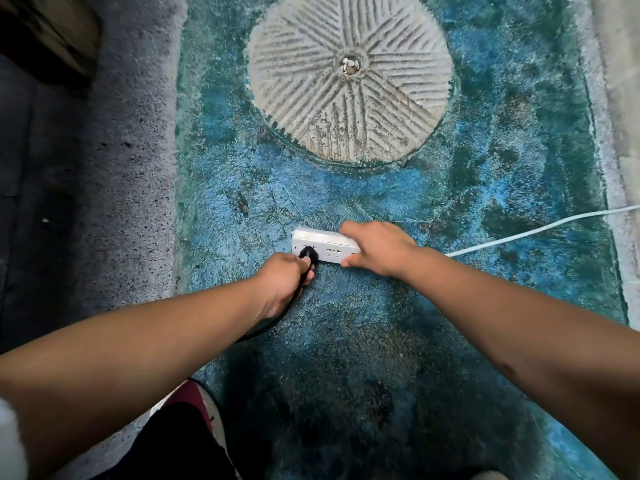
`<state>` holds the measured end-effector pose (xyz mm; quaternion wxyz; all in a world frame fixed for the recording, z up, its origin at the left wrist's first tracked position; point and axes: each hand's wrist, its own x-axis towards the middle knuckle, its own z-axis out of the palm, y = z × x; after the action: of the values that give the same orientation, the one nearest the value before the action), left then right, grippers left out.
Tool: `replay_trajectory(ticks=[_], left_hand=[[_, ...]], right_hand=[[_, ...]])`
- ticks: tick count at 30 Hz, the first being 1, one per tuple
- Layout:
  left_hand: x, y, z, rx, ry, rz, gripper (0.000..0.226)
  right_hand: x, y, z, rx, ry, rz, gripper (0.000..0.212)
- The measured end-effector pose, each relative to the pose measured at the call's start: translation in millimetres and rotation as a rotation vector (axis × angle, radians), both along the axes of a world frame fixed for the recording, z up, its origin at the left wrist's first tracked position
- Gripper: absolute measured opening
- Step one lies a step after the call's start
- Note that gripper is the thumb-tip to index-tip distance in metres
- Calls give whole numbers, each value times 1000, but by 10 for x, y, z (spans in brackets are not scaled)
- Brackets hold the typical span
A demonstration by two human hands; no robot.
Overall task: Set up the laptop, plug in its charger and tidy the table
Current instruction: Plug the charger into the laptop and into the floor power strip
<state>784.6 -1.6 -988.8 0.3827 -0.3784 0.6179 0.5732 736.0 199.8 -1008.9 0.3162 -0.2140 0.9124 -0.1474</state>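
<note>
My left hand is curled tight around the black plug, which sits at the leftmost socket of the white power strip just below frame centre; whether it is fully seated I cannot tell. My right hand clamps the strip's right end, fingers over the far edge, thumb on the near edge. The black cable trails toward lower left, a white cord toward the right edge. Everything rests on rough blue-green floor, a grooved round stone above. Both forearms reach in from the bottom corners.
</note>
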Motion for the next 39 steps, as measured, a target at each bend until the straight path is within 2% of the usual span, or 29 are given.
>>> replay_trajectory(ticks=[6,10,12,15,18,21,24,26,30,34,39], left_hand=[[-162,-126,37,4,99,-68,15],[-152,-180,63,-79,78,-195,19],[-223,-223,108,-115,19,-378,19],[-371,-300,215,-156,-57,-767,25],[-414,-261,255,-251,-29,-1017,27],[-401,-191,246,-383,46,-1236,31],[-455,-157,275,-554,146,-1298,38],[-520,-137,323,-706,293,-1316,48],[-667,-63,384,-768,507,-1249,79],[-674,-13,497,-832,575,-1262,93],[-325,10,950,-866,531,-1274,96]], right_hand=[[-32,-36,55,-77,62,-68,34],[-34,-81,26,-61,-23,-51,35],[-47,-82,1,-59,-87,-62,36],[-37,-110,-44,-67,-162,-36,38],[-16,-154,-80,-37,-130,38,40],[-7,-166,-97,-37,-117,7,39],[9,-151,-90,-25,-67,-31,49],[8,-144,-74,14,4,-50,61],[8,-108,-12,77,113,-63,76],[58,-6,192,161,121,-106,90],[308,158,813,272,63,-164,99]])
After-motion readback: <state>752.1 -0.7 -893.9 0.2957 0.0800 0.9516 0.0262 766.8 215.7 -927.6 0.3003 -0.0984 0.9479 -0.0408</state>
